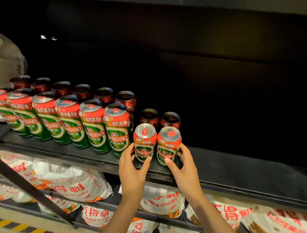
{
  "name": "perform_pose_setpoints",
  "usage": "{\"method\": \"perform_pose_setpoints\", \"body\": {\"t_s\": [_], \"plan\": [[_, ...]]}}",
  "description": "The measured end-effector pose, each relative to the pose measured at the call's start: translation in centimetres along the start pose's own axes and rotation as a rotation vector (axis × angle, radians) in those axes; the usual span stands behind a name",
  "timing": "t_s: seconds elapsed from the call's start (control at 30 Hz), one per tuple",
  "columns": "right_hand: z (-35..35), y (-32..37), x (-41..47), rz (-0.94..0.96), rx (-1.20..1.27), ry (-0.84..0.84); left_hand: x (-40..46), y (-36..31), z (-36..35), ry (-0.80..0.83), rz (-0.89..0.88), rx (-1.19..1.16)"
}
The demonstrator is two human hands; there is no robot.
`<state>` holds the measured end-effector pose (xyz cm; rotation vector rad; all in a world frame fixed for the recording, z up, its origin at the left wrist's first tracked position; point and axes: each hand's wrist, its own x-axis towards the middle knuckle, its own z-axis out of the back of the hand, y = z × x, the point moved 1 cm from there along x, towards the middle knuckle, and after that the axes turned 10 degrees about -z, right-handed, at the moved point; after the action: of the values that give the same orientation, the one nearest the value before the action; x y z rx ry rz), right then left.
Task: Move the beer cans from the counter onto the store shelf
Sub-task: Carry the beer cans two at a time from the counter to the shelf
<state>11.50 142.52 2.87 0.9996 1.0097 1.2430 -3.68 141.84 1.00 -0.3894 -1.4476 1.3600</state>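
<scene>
Two short beer cans stand upright side by side near the front edge of the dark shelf. My left hand has its grip wrapped around the left short can, thumb across the front and fingers around its left side. My right hand grips the right short can the same way, thumb in front, fingers behind its right side. Just to the left runs a row of tall cans, with a darker row behind them. Two more short cans stand directly behind mine. Below, white printed bags fill the lower shelf.
</scene>
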Motion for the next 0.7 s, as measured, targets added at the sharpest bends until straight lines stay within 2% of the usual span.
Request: {"method": "perform_pose_setpoints", "body": {"t_s": [0.23, 0.7], "plan": [[-0.1, -0.2, 0.3, -0.020, -0.026, -0.017, -0.1, -0.1, 0.1, -0.018, -0.101, 0.049], [-0.3, 0.3, -0.2, -0.041, -0.092, -0.040, 0.0, -1.0, 0.2, -0.054, -0.020, -0.059]]}}
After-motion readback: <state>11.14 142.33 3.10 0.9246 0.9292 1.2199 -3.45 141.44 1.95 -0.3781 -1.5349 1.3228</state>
